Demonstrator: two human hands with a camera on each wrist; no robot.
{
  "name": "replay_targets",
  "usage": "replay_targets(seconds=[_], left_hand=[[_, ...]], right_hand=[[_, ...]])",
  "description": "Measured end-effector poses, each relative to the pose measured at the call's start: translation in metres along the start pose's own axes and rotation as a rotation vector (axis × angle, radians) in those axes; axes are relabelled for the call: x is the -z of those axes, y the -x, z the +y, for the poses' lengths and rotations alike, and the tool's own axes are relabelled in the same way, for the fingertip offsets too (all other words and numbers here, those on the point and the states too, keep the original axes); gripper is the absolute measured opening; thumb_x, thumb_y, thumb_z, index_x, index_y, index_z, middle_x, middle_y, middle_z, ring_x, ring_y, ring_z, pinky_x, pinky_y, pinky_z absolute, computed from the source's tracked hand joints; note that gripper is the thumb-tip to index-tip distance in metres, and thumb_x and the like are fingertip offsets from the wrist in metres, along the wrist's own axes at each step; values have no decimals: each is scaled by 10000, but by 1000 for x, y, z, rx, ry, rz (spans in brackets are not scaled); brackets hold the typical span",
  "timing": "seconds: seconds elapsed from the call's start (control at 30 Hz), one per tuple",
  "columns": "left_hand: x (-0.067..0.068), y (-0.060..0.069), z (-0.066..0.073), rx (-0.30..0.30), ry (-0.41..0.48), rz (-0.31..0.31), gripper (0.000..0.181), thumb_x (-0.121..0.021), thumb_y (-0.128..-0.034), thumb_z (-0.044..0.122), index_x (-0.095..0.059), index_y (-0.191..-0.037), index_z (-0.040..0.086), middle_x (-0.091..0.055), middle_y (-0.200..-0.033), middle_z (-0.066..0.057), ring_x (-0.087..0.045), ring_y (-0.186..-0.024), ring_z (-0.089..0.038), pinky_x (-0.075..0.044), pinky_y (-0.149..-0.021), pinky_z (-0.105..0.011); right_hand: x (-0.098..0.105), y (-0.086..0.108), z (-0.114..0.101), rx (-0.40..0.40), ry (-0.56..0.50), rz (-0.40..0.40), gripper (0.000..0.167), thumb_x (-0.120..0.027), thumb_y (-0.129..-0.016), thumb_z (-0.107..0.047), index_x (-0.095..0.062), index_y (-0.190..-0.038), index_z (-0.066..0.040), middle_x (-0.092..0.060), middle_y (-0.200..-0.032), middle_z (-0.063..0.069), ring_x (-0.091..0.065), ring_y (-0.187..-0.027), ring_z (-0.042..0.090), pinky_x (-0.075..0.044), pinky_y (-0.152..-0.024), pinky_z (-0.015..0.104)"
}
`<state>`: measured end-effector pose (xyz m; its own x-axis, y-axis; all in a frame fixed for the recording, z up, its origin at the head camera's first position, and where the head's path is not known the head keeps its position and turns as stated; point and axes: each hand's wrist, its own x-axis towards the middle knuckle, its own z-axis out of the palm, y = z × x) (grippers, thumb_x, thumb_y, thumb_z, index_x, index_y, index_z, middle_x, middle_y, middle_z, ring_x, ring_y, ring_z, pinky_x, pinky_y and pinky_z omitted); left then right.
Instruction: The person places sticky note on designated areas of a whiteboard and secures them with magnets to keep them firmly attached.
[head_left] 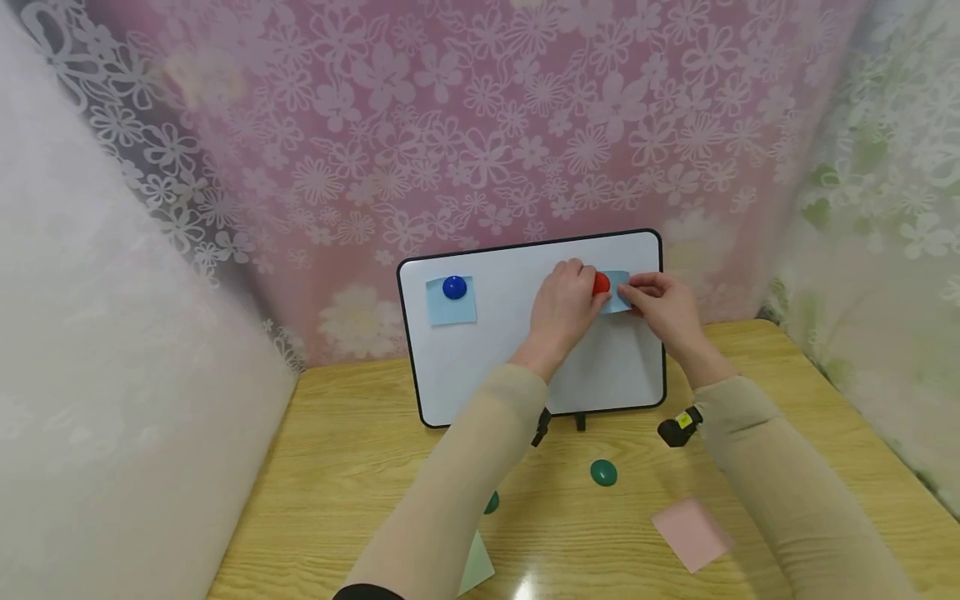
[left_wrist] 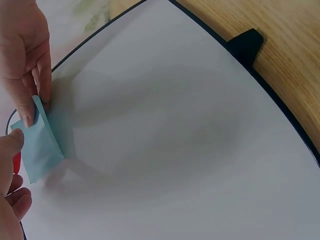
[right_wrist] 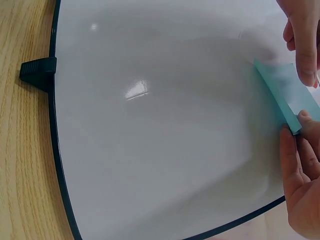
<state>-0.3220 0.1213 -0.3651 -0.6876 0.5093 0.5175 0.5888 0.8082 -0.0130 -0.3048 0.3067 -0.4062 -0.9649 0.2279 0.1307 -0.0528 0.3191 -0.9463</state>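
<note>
A whiteboard (head_left: 517,350) with a black frame stands tilted back on the table. At its upper right, my left hand (head_left: 564,304) grips a round red magnet (head_left: 602,284) over a light blue paper note (head_left: 617,302). My right hand (head_left: 667,312) pinches the note's right edge between thumb and fingers. In the left wrist view, that edge of the note (left_wrist: 42,150) bends up off the board; the red magnet (left_wrist: 17,163) is mostly hidden by the left fingers. The right wrist view shows the right thumb and fingers (right_wrist: 305,180) on the folded edge.
A blue magnet (head_left: 454,287) holds another light blue note (head_left: 452,313) at the board's upper left. On the table (head_left: 337,467) lie a green magnet (head_left: 603,472), a pink note (head_left: 693,534), and a second green magnet (head_left: 492,502) and pale green note (head_left: 477,567), both partly behind the left sleeve.
</note>
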Motion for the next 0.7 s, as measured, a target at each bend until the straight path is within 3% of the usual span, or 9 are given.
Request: replay_targets(seconds=[0.17,0.43,0.7], left_hand=[[-3,-3,1,-22,-46,17,365,-739,-1028,432,-754,-1185,103,-705,-1136,-17,-633,-1008,-158,-547,-913,-238],[-5,-3,3,-72,-107,58,335,-741,-1033,402,-762,-1186,105,-695,-1120,-15,-641,-1000,-154,-554,-891,-245],[-4,-6,6,-54,-101,47,354,-732,-1036,416,-753,-1248,134,-660,-1164,-15,-614,-1041,-159,-551,-895,-256]], right_hand=[[1,1,-2,-9,4,9,540,-709,-1052,-384,-612,-1404,13,-644,-1352,197,-662,-1111,244,-573,-892,193],[-2,0,-3,-11,-22,11,531,-721,-1048,-356,-621,-1399,30,-661,-1320,207,-675,-1031,149,-587,-875,204],[0,2,-4,-8,-30,12,526,-711,-1055,-352,-615,-1397,36,-649,-1322,209,-667,-1077,199,-580,-880,196]])
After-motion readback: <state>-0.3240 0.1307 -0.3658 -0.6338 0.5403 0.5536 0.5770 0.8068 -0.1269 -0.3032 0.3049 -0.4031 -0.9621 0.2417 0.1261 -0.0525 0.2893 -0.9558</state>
